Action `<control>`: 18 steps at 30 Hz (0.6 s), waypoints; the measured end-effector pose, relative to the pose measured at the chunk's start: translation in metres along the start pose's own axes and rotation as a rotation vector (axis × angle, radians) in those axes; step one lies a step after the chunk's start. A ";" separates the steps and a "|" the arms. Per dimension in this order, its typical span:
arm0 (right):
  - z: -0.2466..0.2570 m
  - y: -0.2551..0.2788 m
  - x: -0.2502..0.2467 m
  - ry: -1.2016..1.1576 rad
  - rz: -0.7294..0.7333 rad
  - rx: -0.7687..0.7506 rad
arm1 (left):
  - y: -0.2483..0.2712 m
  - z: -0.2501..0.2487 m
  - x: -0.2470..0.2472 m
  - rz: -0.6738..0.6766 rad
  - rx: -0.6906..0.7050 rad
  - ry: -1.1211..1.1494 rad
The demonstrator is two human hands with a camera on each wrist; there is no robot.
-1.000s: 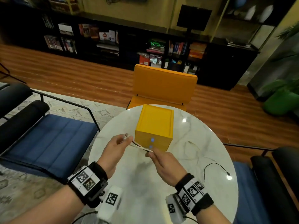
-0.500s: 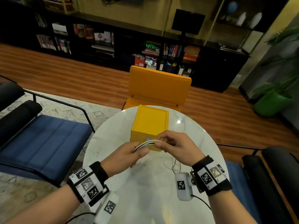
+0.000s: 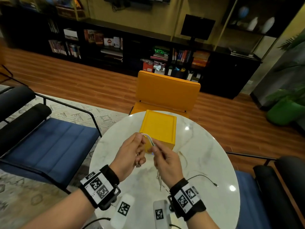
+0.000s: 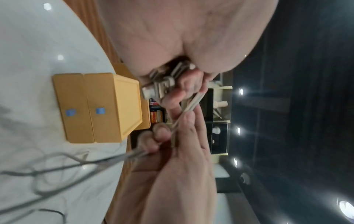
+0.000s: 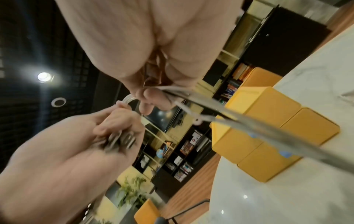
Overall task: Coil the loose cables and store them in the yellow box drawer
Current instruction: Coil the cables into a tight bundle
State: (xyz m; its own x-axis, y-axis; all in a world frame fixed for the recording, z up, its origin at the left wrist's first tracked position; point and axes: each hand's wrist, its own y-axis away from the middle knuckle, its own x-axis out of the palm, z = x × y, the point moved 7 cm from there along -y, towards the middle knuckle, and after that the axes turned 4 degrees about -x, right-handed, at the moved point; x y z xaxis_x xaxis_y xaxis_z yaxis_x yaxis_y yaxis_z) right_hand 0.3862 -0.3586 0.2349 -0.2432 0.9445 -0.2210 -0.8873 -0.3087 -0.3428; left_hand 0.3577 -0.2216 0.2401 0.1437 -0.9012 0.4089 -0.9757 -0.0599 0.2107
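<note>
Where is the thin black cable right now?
In the head view the black cable lies loose on the marble table, on the right, beside the right hand, which isn't touching it.

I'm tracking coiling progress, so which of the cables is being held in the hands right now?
The white cable, looped between the left hand and right hand. The thin black cable lies untouched on the marble table, to the right.

Yellow, white and blue on our desk

We see a plain yellow plastic drawer box [image 3: 158,128] with small blue pulls, white cable strands [image 3: 149,140], a thin black cable [image 3: 203,177], and a round white marble desk [image 3: 206,156] veined grey.
</note>
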 end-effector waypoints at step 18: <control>-0.014 0.030 0.030 0.322 0.316 0.069 | -0.023 -0.029 -0.043 -0.501 0.047 -0.105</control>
State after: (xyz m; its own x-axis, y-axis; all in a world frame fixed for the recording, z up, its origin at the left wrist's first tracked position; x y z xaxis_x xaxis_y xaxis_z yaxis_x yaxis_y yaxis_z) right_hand 0.3578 -0.3413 0.2055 -0.3811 0.7187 -0.5815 -0.8158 -0.5574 -0.1542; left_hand 0.3785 -0.1687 0.2438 0.5801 -0.7952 0.1762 -0.7983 -0.5121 0.3170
